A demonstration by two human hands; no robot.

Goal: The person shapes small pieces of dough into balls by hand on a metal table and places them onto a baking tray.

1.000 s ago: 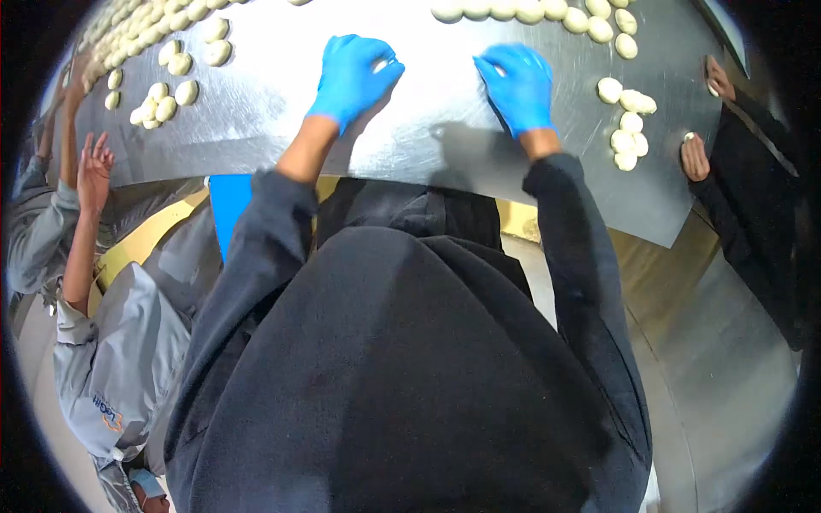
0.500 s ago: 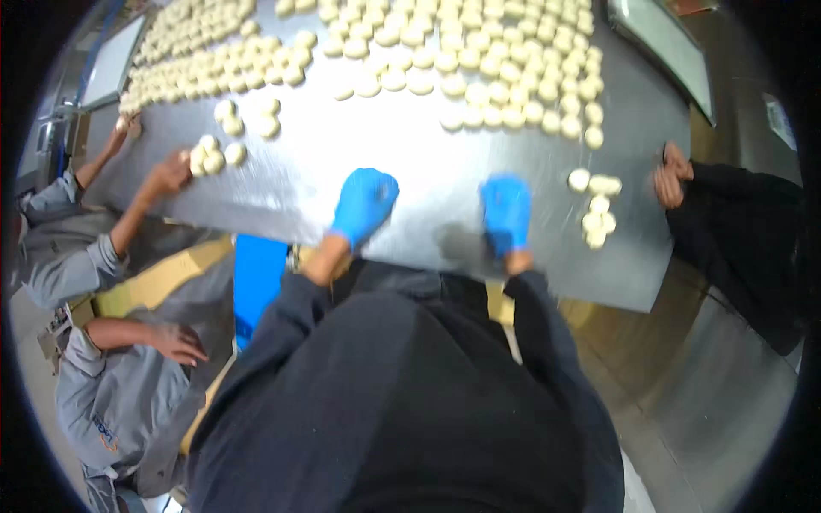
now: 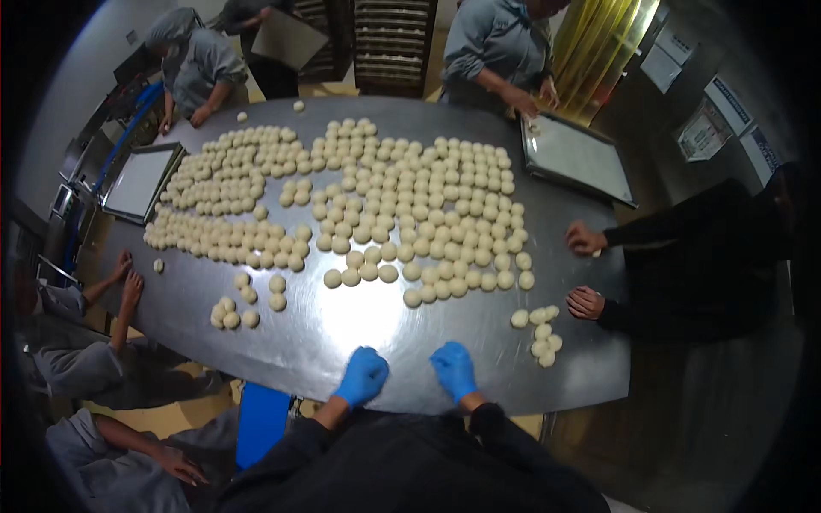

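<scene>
My left hand [image 3: 363,376], in a blue glove, is closed in a loose fist on the steel table [image 3: 154,316] near its front edge. Beside it on the right, my right hand [image 3: 453,369] is gloved too and curled against the steel; whatever lies under the fingers of either hand is hidden. Pale dough balls [image 3: 462,239] cover much of the table in rows beyond my hands. Smaller groups sit to my left [image 3: 231,315] and to my right [image 3: 545,342], near the hands.
Co-workers stand around the table: dark-sleeved hands [image 3: 584,301] at right, grey sleeves [image 3: 103,368] at left, others [image 3: 487,60] across. A lined tray [image 3: 573,158] lies back right, another [image 3: 137,184] back left. A rack [image 3: 393,47] and yellow strip curtain [image 3: 599,51] stand beyond.
The view has tilted up, bringing the far table and workers into sight, so my hands appear lower in the picture. They remain curled on the steel. The right-hand worker's hands have moved apart.
</scene>
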